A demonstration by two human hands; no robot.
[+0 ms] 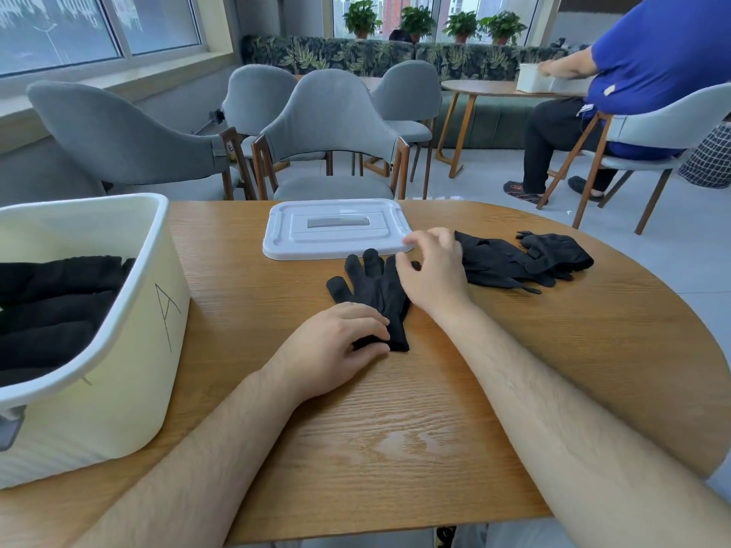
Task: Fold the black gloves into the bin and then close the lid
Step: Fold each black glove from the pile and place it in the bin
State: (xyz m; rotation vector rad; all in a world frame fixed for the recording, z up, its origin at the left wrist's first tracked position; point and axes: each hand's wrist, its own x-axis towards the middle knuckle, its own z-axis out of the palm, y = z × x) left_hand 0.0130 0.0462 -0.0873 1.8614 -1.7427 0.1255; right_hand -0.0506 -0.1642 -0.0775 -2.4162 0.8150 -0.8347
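Setting: a room with large windows [59, 29], grey chairs [328, 112] and a second person [648, 53] seated at another table. In the foreground is an oval wooden counter [395, 429].
Flat glove: one black glove [372, 286] lies spread on the counter between the two grips, cuff toward the left grip and fingers toward the right grip.
Left grip: the left grip [336, 346] is clamped on the cuff, which shows between the thumb and the bent fingers, so that end is pinned down.
Right grip: the right grip [433, 270] has its fingers loosely bent and apart and holds nothing. It hangs over the glove's finger end; whether it touches the fabric cannot be told.
Loose gloves: a heap of unfolded black gloves [514, 259] lies on the counter just outboard of the right grip.
Bin: a cream bin [138, 369], marked "A", stands well outboard of the left grip, with folded gloves [59, 302] in rows inside.
Lid: a white lid [336, 231] lies flat just beyond the right grip's fingertips, apart from the bin.
Step in hand (judgement): the flat glove is being folded. Stowing looks partly done, and the lid is not yet on.
Next move (judgement): the right grip needs to take the finger end and lay it over toward the cuff while the left grip anchors it. The folded glove then has to cross past the left grip to the bin.
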